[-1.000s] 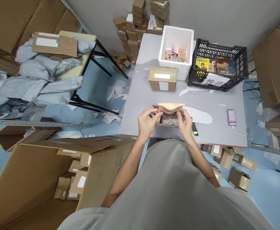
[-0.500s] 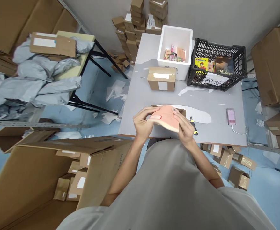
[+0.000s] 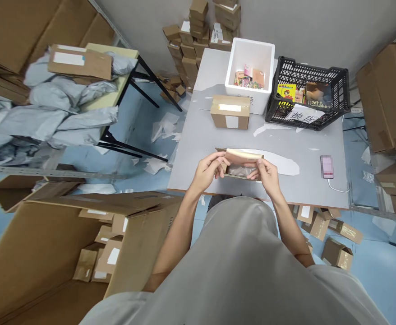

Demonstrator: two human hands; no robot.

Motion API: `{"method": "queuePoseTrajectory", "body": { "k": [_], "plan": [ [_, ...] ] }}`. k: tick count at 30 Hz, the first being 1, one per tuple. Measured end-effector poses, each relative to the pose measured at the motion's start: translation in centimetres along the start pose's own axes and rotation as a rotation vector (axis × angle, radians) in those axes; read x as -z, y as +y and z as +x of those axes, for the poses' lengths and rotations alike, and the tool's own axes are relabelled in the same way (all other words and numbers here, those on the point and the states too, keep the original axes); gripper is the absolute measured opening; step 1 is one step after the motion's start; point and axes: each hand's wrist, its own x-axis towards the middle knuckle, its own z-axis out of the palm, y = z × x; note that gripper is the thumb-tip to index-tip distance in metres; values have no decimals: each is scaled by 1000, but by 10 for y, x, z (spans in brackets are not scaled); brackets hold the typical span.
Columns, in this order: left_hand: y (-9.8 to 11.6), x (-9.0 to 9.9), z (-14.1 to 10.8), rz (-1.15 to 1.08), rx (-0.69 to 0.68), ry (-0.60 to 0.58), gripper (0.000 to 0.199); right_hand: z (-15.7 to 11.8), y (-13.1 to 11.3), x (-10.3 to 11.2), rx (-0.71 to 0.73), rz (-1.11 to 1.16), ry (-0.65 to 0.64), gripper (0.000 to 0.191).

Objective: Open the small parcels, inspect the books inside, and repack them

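Between my two hands, a book with a pinkish cover and cream page edges (image 3: 242, 156) is tilted over an opened cardboard box (image 3: 244, 178) near the table's front edge. My left hand (image 3: 207, 170) closes on the book's left end, thumb and fingers bent. At the right end, my right hand (image 3: 267, 175) pinches it. Inside the box, below the book, lies greyish, shiny wrapping (image 3: 240, 170). Most of the box's back side is hidden by the book and fingers.
A taped carton (image 3: 231, 113), a white foam box (image 3: 230, 85) with small packets and a black crate (image 3: 336, 90) with books stand farther back. A phone (image 3: 327, 166) lies right. Left stands a big open carton (image 3: 144, 243) with smaller boxes inside.
The book has turned from showing its pink, curved cover to nearly edge-on, with its page edge up. Both hands have shifted around it. The black-and-yellow knife no longer shows beside my right hand.
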Motion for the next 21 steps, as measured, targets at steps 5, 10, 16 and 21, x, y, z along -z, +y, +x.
{"method": "queuePoseTrajectory", "body": {
  "k": [5,10,16,21],
  "plan": [
    [1,0,4,-6,34,-5,46,1,-3,-1,-66,45,-27,75],
    [4,-2,4,-1,-11,16,59,4,8,3,-30,47,-99,66],
    [9,-27,-6,197,-190,193,46,23,38,-9,31,104,-31,76],
    [5,-66,-22,501,-408,101,16,43,47,-35,129,27,-4,60]
  ]
}}
